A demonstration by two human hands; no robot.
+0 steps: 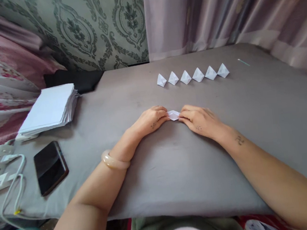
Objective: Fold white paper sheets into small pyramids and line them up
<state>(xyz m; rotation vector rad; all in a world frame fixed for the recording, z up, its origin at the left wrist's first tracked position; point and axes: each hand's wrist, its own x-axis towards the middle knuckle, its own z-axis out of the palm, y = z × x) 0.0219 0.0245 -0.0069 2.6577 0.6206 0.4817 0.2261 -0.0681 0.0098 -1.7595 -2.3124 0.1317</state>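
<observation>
We're pinching a little folded paper [174, 115] by its ends, left hand [154, 119] and right hand [200, 119] fingertips closed; six boat-ish paper pieces [186, 77] are sitting near the table's [160, 173] far edge.

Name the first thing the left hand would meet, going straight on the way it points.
Beyond the folded paper it holds, the left hand would likely meet the right hand first, though exact depth is unclear.
</observation>
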